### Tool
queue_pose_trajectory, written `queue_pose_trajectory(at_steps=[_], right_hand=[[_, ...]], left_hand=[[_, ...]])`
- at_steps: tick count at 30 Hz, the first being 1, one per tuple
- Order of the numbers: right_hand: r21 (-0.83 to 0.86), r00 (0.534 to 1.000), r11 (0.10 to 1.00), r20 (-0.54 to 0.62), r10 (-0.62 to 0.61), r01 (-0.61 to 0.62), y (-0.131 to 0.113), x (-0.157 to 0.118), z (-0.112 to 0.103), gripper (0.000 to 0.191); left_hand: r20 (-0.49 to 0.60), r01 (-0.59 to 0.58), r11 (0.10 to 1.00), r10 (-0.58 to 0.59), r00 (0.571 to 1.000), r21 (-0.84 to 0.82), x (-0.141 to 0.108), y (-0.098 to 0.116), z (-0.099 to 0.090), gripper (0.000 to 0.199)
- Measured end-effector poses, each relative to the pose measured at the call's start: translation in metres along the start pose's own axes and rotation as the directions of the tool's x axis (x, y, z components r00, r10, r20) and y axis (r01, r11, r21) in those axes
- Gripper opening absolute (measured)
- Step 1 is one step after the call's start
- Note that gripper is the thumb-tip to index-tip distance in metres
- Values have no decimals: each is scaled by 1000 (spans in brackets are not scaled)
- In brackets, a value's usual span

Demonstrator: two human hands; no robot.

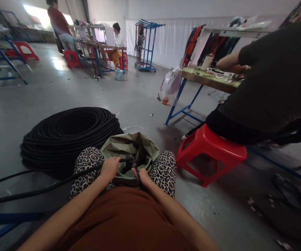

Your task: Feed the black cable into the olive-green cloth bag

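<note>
My left hand (110, 168) is closed around a thick black cord (58, 183), whose end sticks out to the right over an open green-grey sack (150, 148). In my right hand (144, 177) are dark-handled cutters (138, 174), their tip touching or very near the cord's end. The sack stands between my knees, and its contents are dark and hard to make out. Beyond my left knee lies a large coil of black cord (69, 139) on the floor.
At the right, a person in a dark shirt sits on a red stool (213, 150) at a worktable (205, 79). A plastic bag (170, 85) hangs from its corner. Blue metal bars (9, 219) are at lower left. Other people and a blue rack (147, 45) stand farther back.
</note>
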State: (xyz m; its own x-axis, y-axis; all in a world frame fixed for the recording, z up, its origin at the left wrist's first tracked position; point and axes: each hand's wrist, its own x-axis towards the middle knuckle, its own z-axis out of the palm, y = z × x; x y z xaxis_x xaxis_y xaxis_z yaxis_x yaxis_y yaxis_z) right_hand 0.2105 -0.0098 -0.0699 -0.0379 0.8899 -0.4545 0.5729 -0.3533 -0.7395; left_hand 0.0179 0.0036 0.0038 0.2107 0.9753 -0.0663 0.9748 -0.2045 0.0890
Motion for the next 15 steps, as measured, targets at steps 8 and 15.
queue_pose_trajectory(at_steps=[8,15], right_hand=[[3,998,999,32,50,-50,3,5,7,36],[131,992,984,58,115,-121,3,5,9,32]], left_hand=[[26,3,1000,-3,1000,-1,4,1,1,34],[16,-4,1000,4,1000,2,6,2,0,32]])
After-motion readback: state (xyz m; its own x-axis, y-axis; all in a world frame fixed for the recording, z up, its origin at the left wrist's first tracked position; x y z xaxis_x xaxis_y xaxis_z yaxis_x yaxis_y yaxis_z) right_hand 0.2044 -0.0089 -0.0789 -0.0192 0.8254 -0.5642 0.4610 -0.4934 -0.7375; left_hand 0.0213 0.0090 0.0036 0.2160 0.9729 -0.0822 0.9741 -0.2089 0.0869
